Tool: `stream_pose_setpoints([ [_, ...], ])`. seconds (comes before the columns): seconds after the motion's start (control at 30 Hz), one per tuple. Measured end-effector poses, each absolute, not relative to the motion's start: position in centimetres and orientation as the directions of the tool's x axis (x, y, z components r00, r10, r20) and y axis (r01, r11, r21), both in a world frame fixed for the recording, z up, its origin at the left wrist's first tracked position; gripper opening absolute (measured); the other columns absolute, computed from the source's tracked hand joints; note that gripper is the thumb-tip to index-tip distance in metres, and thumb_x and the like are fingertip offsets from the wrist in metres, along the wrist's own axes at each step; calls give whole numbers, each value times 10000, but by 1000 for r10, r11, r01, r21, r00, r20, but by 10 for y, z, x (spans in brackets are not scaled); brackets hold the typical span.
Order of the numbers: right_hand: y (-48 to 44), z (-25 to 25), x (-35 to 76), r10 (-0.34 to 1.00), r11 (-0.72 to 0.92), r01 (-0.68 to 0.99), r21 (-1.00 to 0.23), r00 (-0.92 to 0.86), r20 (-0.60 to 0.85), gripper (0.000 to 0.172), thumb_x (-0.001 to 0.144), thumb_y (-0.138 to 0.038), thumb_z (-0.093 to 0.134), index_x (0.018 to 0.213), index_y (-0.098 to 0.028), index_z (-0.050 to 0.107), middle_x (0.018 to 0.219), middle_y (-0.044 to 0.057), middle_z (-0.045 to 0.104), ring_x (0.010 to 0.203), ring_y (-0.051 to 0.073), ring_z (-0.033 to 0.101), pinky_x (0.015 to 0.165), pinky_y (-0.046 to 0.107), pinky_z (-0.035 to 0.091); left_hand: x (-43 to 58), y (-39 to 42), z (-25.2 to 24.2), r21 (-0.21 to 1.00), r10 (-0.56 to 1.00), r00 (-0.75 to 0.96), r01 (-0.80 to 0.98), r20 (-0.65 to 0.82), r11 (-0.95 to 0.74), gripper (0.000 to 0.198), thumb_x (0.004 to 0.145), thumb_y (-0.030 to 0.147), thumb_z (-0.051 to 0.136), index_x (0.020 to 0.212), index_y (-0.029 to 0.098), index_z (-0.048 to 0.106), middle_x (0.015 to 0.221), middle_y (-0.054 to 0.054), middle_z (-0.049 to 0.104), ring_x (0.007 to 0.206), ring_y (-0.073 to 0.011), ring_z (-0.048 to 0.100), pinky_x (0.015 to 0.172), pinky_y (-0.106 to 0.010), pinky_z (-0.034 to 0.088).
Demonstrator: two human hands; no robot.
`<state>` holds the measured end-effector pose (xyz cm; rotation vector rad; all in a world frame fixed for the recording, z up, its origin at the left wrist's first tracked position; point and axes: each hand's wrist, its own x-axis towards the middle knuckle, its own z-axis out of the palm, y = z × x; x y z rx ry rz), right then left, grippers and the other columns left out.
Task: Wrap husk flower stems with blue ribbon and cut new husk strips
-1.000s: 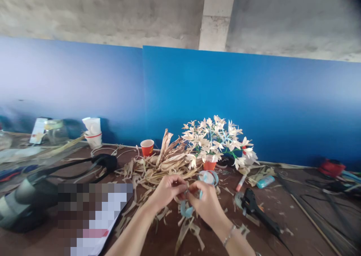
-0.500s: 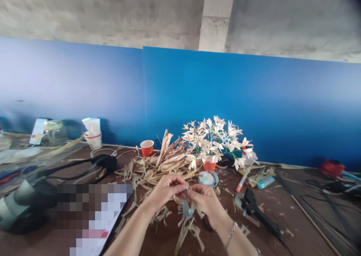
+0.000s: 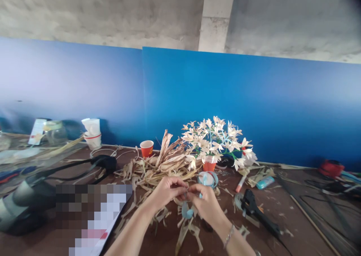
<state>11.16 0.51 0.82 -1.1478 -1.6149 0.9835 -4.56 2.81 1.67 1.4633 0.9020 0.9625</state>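
Fingertips of my left hand [image 3: 171, 188] and my right hand [image 3: 201, 196] meet in a pinch over the middle of the table. A light blue ribbon-like strip [image 3: 187, 211] hangs in a curl beneath them. What the left fingertips grip is too small to make out; a bit of pale blue also shows at the right fingers. Just behind the right hand lies a roll of light blue tape [image 3: 207, 179]. Beyond it, white flowers [image 3: 210, 139] on green stems stand in a red paper cup [image 3: 209, 166].
Dried husks [image 3: 158, 165] are heaped behind my hands, with scraps strewn about. A black glue gun [image 3: 258, 212] lies at right, near a light blue bottle [image 3: 265, 182]. Another red paper cup [image 3: 147, 149] stands behind the husks. Dark straps [image 3: 73, 167] lie at left.
Both hands stay at nearly the same place, fingers shifting slightly. The hanging blue strip has turned and now curls more below them.
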Motion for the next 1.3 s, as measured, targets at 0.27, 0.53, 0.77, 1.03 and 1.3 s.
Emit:
stream_pose_setpoints([
  [0.27,4,15,114,932,17,-67,-998,-361,40,266,670,-367,639,643,-102,628,561,8,577,497,73,452,503,198,319,-48,25,17,989,891,431,-34,144,-143,244,663,356,650,692,117,611,566,-27,633,529,-139,583,552,-249,461],
  [0.53,19,7,120,967,212,169,-962,-178,182,309,782,-411,502,725,-144,645,643,36,634,606,145,563,577,240,424,-71,29,20,960,915,379,-279,141,-33,211,678,307,655,663,121,555,671,-30,646,387,-58,519,351,-140,334],
  [0.77,41,23,89,802,587,745,-317,-481,356,308,777,-59,396,949,-212,601,986,29,619,921,128,555,809,217,417,-94,38,-2,832,816,522,-546,246,99,260,597,303,725,614,108,553,493,14,553,289,-19,406,297,-123,231],
  [1.03,49,20,62,845,504,863,-45,-481,233,264,690,-19,473,885,-154,590,997,106,575,881,208,569,646,258,456,-88,38,-3,781,809,510,-616,293,106,190,625,250,705,629,100,588,500,0,563,331,-32,425,331,-134,264],
  [1.3,30,30,79,875,429,903,-16,-412,253,231,759,-50,424,821,-194,594,846,55,617,752,163,611,603,228,438,-88,37,0,800,810,507,-595,296,80,229,615,279,715,612,100,573,505,1,580,285,-12,401,304,-120,211],
])
